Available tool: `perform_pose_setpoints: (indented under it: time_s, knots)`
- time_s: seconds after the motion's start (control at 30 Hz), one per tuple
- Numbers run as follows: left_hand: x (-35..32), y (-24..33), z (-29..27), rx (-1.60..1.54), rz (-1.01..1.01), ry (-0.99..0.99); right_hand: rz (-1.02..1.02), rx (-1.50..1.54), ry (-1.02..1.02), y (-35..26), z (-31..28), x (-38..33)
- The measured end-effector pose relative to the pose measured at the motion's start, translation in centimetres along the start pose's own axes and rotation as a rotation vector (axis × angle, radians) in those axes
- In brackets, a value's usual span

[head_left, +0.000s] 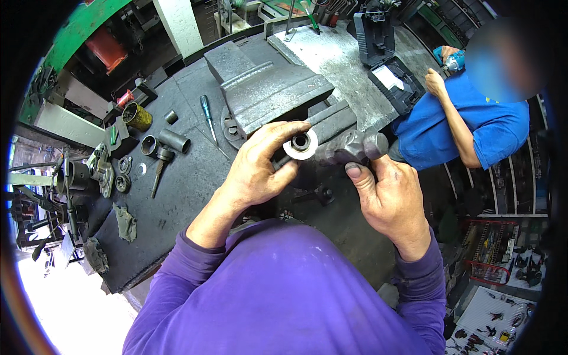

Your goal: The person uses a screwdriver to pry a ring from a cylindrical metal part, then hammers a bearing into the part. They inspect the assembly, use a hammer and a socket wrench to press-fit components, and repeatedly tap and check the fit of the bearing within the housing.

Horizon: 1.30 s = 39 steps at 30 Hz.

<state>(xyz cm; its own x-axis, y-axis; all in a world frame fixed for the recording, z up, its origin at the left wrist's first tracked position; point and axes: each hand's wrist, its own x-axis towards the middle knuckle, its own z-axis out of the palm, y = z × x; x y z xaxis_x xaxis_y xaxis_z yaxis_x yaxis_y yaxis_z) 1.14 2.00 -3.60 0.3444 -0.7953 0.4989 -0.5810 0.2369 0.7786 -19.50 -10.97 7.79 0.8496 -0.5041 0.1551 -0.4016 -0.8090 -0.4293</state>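
Observation:
My left hand (255, 164) is closed round a short cylindrical metal part, its bright ring-shaped face (311, 147) turned up and a dark hollow in its middle. My right hand (391, 200) grips a hammer (354, 145) close under its dark metal head, thumb along the side. The hammer head lies just right of the cylindrical part; whether they touch I cannot tell. Beyond both hands stands a large grey bench vise (275, 97), with its jaws toward me. The lower part of the hammer handle is hidden by my right hand.
On the dark workbench (189, 100) lie a teal screwdriver (207, 112), metal sleeves (174, 140), a gear (122, 183), a yellow-stained can (137, 117) and a rag (124, 223). At right, a person in blue (467, 118) holds a power tool (453, 60) beside an opened black case (395, 83).

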Motion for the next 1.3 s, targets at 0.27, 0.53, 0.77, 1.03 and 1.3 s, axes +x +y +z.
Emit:
perform_pose_setpoints:
  time_s: [0.27,0.53,0.77,1.03,1.3]
  knots:
    - [-0.1,0.4,1.5,0.056,-0.005,0.157,-0.072,0.052,0.066,0.1,-0.5,0.3]
    - [0.1,0.6,0.3,-0.013,-0.062,0.02,-0.062,-0.023,0.043,0.2,-0.5,0.9]
    - [0.2,0.5,0.1,-0.047,-0.088,-0.016,-0.056,0.086,0.133,0.1,-0.6,0.8]
    - [0.6,0.3,0.0,0.123,0.069,0.008,-0.024,-0.017,-0.013,0.7,0.0,0.5]
    - [-0.3,0.0,0.8,0.036,-0.01,0.086,-0.053,0.127,0.116,0.4,-0.2,0.4]
